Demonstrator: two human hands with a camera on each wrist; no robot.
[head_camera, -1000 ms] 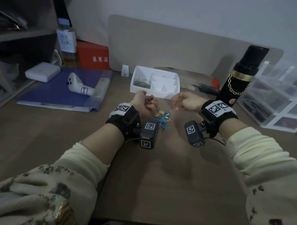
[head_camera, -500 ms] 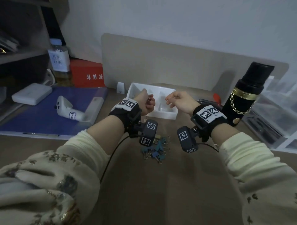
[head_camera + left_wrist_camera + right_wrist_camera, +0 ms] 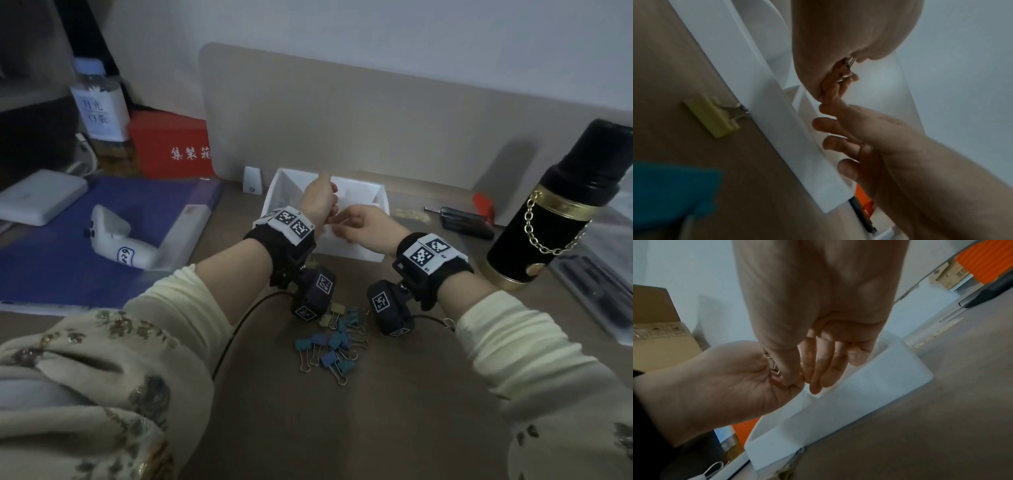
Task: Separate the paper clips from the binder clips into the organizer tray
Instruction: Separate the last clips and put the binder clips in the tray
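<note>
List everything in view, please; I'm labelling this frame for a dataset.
organizer tray: one, white, desk rear centre
binder clips: a pile, blue and yellow, desk centre
paper clips: several, silver, in left hand
flask: one, black and gold, right
controller: one, white, on blue folder
bottle: one, clear, rear left
red box: one, rear left
left hand: grips the paper clips over the tray
right hand: touches the left
</note>
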